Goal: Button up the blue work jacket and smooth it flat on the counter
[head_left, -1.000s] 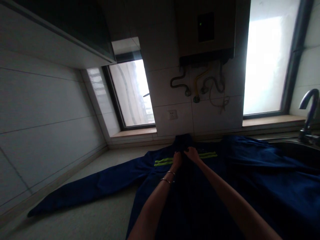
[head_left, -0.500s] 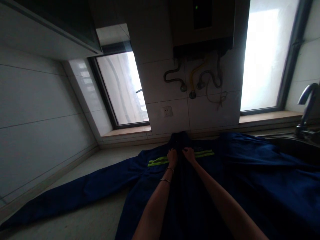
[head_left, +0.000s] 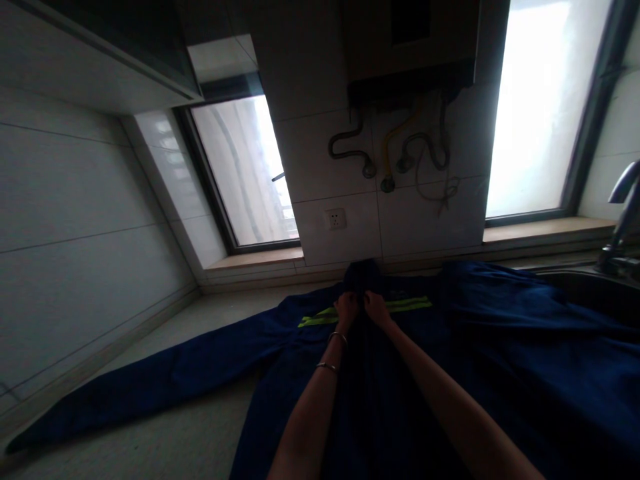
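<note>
A dark blue work jacket (head_left: 300, 373) with yellow-green chest stripes lies spread out on the counter, its collar toward the wall. One sleeve stretches out to the left. Just below the collar, my left hand (head_left: 346, 308), with bangles on the wrist, is closed on the jacket's front edge. Close beside it, my right hand (head_left: 376, 309) pinches the opposite front edge. The two hands nearly touch over the middle of the chest. Dim light hides the fingertips and any fastening between them.
More dark blue cloth (head_left: 525, 333) is heaped at the right, partly over the sink (head_left: 585, 280) with its faucet (head_left: 623, 213). A water heater (head_left: 410, 40) with pipes hangs above. Two windows and a wall socket (head_left: 335, 219) are behind the pale counter (head_left: 190, 427).
My hands have come closer together at the jacket's front, drawing the two edges inward. The view has shifted slightly.
</note>
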### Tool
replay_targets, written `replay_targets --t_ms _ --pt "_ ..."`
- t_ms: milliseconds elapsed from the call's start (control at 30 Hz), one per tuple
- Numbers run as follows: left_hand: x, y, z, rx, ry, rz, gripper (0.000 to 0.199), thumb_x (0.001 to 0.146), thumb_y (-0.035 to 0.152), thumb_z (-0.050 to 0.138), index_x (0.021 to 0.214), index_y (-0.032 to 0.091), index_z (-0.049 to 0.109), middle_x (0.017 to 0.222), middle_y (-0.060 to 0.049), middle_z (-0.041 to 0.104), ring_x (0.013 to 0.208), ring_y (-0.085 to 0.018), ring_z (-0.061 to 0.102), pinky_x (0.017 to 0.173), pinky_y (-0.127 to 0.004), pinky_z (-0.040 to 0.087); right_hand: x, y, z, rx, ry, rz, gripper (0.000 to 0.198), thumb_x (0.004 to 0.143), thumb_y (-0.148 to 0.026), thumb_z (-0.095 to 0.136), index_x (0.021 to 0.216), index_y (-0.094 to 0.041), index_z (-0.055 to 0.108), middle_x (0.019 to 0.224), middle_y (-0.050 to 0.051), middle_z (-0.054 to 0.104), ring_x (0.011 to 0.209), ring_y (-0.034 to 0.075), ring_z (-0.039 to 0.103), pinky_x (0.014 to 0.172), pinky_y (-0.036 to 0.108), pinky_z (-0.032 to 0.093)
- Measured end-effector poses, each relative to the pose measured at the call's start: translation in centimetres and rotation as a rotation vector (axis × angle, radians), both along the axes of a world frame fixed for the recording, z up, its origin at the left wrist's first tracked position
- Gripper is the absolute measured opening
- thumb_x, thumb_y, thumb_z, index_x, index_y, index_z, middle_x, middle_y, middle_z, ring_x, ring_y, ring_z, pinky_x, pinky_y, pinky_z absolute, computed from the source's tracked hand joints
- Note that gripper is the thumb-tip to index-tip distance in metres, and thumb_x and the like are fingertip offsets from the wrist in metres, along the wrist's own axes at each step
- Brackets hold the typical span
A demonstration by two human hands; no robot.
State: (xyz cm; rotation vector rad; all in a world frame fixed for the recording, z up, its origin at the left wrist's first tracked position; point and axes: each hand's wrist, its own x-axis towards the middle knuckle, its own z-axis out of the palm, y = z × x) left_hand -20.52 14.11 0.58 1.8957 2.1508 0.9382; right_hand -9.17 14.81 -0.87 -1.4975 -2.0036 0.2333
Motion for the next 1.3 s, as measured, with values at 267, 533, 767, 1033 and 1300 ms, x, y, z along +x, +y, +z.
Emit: replay_targets --t_ms 267,533,767,1033,1300 --pt "-0.4 0.7 0.4 -0.013 0.003 -0.077 0.028 0.085 0.022 0.045 0.098 0.017 0.069 0.102 -0.009 0.068 0.094 -0.019 0.060 0.074 -0.024 0.038 -0.4 -0.4 0.2 -0.013 -0.127 -0.009 0.029 0.093 -0.014 0.028 0.100 -0.011 0.056 0.095 0.013 0.065 0.089 0.018 0.062 0.075 0.025 0.040" --pt "-1.2 1.0 0.6 0.029 0.033 -0.223 0.029 0.078 0.012 0.043 0.082 0.013 0.072 0.084 -0.007 0.070 0.079 -0.016 0.061 0.067 -0.022 0.037 -0.4 -0.1 -0.2 -0.002 -0.187 0.022 0.026 0.090 -0.010 0.031 0.100 -0.011 0.055 0.096 0.014 0.064 0.090 0.020 0.062 0.075 0.026 0.041" --pt "-1.9 1.4 0.7 0.045 0.023 -0.316 0.027 0.076 0.013 0.045 0.072 0.010 0.071 0.071 -0.004 0.066 0.072 -0.014 0.058 0.066 -0.021 0.037 -0.3 -0.3 -0.5 0.041 -0.181 0.055 0.028 0.090 -0.009 0.028 0.102 -0.010 0.054 0.099 0.014 0.062 0.092 0.020 0.059 0.079 0.028 0.041" --pt "-1.9 1.9 0.0 0.056 -0.060 -0.346 0.040 0.084 0.042 0.046 0.090 0.010 0.070 0.085 -0.005 0.068 0.076 -0.015 0.059 0.068 -0.022 0.042 -0.2 -0.5 -0.5 0.085 -0.118 0.135 0.033 0.089 -0.014 0.034 0.117 -0.009 0.051 0.112 0.014 0.059 0.106 0.018 0.053 0.093 0.027 0.035" --pt "-2.8 2.1 -0.2 0.018 -0.057 -0.390 0.027 0.083 0.030 0.050 0.092 0.014 0.069 0.090 -0.005 0.068 0.083 -0.015 0.059 0.075 -0.022 0.043 0.2 -0.6 -0.7 0.072 -0.071 0.170 0.036 0.087 -0.016 0.035 0.119 -0.008 0.050 0.122 0.014 0.054 0.114 0.019 0.048 0.098 0.027 0.030"
